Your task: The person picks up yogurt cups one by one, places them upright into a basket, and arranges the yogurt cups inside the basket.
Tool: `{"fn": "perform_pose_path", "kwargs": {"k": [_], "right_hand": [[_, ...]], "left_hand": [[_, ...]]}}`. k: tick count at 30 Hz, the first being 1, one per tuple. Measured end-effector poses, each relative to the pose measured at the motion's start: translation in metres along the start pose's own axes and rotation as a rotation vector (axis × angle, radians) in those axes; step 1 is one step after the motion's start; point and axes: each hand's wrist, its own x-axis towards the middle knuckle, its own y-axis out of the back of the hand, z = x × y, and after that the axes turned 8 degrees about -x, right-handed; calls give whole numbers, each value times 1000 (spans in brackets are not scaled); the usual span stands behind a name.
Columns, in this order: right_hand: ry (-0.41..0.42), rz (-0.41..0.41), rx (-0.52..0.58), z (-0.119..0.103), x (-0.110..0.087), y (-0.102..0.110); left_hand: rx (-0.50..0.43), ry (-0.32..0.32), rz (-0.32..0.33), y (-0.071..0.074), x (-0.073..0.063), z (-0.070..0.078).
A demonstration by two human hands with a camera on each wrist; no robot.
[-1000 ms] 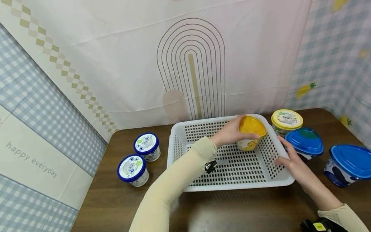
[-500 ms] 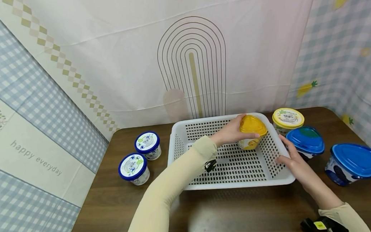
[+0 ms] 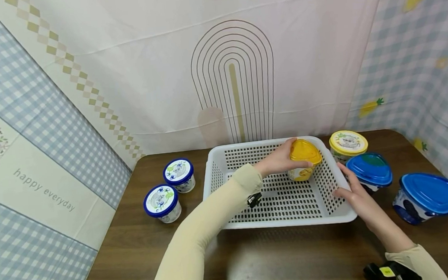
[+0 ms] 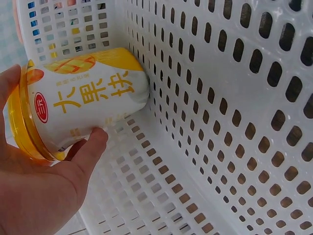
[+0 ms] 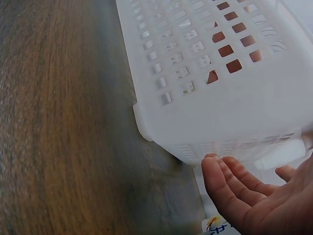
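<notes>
My left hand (image 3: 280, 157) grips a yellow and white tub (image 4: 93, 95) by its yellow lid (image 3: 305, 151), thumb on one side and fingers on the other. The tub sits inside a white perforated basket (image 3: 276, 224), at its right end near the back corner. Its base seems to rest on the basket floor, though contact is hard to see. On the basket's right end wall, my right hand (image 3: 356, 196) holds the rim. In the right wrist view, fingers (image 5: 234, 188) lie along the outside of that wall.
Two white tubs with blue lids, the nearer tub (image 3: 161, 204) and the farther tub (image 3: 179, 176), stand left of the basket. To the right are a yellow-lidded tub (image 3: 348, 144) and two blue-lidded tubs, a smaller tub (image 3: 369, 171) and a larger tub (image 3: 427, 197). Fabric hangs behind.
</notes>
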Motion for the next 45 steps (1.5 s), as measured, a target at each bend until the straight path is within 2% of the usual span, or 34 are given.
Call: {"fn": "perform_pose_path", "kwargs": {"k": [11,15,26,36,45], "right_hand": [[4,-15,-19,-2,-3,1],[3,-15,-21,-2,-2,1],[-10,-11,-19,-3,-3,1],[-14,-16,-24,2,-2,0],[-7,-12,-31,1,-1,1]], "left_hand": [[3,8,-26,3,0,1],[31,22,-22,7,0,2],[68,1,-14,32,-6,15],[126,-7,12,47,-19,17],[143,-13,77,80,-39,16]]}}
